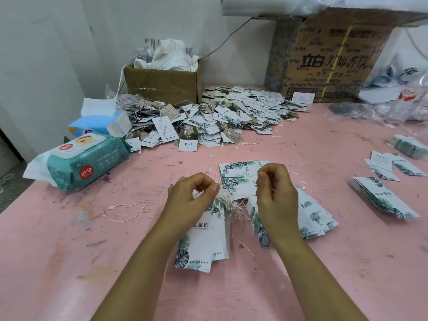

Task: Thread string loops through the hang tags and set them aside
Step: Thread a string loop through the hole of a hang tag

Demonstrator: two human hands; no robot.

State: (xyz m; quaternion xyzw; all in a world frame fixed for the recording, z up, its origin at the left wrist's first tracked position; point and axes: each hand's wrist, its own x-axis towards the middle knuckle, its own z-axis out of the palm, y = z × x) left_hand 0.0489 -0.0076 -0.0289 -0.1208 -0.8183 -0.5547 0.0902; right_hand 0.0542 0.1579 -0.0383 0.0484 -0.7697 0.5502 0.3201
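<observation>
my left hand [192, 198] is over the middle of the pink table [69, 262]. its thumb and forefinger are pinched on the tangle of strings [225, 202] at the top of a bundle of leaf-print hang tags [203, 242], which lies on the table beneath it. just to the right, my right hand [275, 193] is curled, fingertips closed on what looks like a single thin string; i cannot see its end. under it lies a fan of more tags [317, 218].

i judge the step to be drawing one loop out for threading. to do it well, hold the left pinch firm and pull only one string, so the bunch does not snarl.

for room: a wipes pack [78, 163] sits by the table's left edge. a loose string loop [125, 212] lies on bare pink left of my hands. stacked tags [382, 198] sit to the right, and the big tag pile [220, 119] is on the far side.
</observation>
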